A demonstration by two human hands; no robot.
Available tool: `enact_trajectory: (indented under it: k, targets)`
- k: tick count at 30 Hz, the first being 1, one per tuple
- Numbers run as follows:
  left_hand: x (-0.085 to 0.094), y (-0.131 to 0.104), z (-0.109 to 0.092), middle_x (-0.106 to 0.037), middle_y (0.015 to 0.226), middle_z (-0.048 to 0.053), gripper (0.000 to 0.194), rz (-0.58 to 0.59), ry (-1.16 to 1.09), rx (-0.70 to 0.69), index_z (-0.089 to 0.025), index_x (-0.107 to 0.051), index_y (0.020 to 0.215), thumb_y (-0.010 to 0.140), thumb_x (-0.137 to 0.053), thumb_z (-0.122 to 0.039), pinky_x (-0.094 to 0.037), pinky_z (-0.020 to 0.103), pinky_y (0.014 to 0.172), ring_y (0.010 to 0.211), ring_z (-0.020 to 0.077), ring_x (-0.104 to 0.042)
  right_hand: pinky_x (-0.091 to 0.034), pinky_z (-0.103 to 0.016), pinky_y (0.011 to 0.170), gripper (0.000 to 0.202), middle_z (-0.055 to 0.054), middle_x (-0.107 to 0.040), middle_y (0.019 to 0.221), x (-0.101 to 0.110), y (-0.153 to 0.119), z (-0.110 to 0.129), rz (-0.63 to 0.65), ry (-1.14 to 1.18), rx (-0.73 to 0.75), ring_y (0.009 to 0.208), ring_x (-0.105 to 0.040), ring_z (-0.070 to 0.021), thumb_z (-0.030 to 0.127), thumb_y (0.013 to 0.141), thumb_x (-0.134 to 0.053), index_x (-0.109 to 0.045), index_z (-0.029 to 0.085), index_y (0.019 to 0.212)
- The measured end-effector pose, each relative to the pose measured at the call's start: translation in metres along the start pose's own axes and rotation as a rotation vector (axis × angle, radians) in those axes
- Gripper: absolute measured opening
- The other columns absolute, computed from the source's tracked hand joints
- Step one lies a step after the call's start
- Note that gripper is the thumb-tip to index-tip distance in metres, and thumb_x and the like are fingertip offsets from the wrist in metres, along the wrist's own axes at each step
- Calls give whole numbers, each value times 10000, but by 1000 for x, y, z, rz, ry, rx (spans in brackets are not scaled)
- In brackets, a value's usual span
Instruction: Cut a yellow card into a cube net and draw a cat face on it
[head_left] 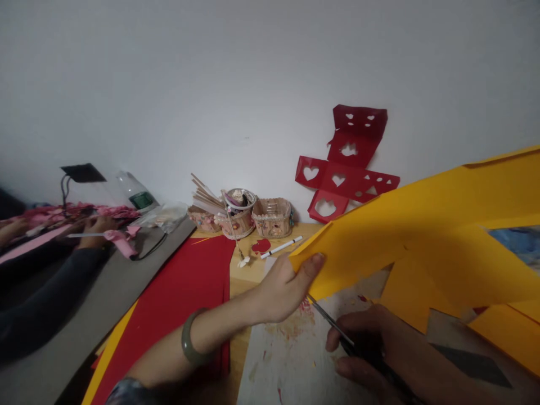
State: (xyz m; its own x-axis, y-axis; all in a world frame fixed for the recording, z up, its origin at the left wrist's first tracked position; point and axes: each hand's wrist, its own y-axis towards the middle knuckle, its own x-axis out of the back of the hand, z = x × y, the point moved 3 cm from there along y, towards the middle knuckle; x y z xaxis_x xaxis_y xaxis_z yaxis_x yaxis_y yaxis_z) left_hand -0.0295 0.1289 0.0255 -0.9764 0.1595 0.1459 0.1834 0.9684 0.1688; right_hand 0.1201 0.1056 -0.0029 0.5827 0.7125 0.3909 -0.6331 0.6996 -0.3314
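While the left hand (pixel 283 289), its forearm slanting up from below, pinches the left end of the yellow paper (pixel 358 242) above the table (pixel 242 274), the right hand (pixel 377 340) grips the scissors (pixel 332 321), blades pointing up and left at the paper's bottom edge.

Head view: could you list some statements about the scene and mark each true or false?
1. The left hand grips the yellow sheet. True.
2. The scissors are in the left hand. False: the right hand holds them.
3. The red cutout has heart-shaped holes. True.
4. The bracelet is on the right arm. False: it is on the left.
5. The white pen stands in a basket. False: it lies on the table.
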Motion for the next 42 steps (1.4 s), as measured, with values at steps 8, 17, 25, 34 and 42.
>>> enact_trajectory:
  k: [8,17,25,34,42]
  targets:
    - [-4,2,-6,-688,955,69,354,55,-138,23,-202,-655,1047,878,-445,-432,-455,358,934,1023,219,-597,-213,-192,407,214,55,-417,443,-6,1,0,-34,109,-27,418,-328,-57,354,696,-609,-552,159,629]
    - [-2,1,-4,-691,801,51,343,67,-134,52,-202,-684,927,872,-453,-450,-441,351,943,960,206,-615,-231,-184,404,163,43,-453,455,-4,1,0,-44,24,-11,414,-351,-58,301,699,-597,-575,155,631]
    - [-5,1,-4,-629,1150,59,379,136,-157,64,-208,-632,1068,893,-405,-457,-415,347,980,1145,217,-529,-226,-202,431,151,32,-470,481,-3,2,-1,-35,-71,-12,446,-363,-74,292,731,-546,-584,169,651]
    - [0,5,4,-605,1202,60,426,92,-173,27,-205,-586,1162,877,-437,-485,-470,318,893,1066,215,-574,-230,-191,450,155,72,-401,538,-7,1,-11,136,-174,-60,508,-333,-70,216,605,-665,-620,168,745]
    - [4,5,-1,-678,1017,36,392,-162,-185,-103,-228,-666,996,844,-465,-529,-483,259,857,993,181,-608,-347,-248,534,378,14,-500,624,13,4,-14,-146,-22,91,566,-451,-124,536,748,-566,-575,183,884]
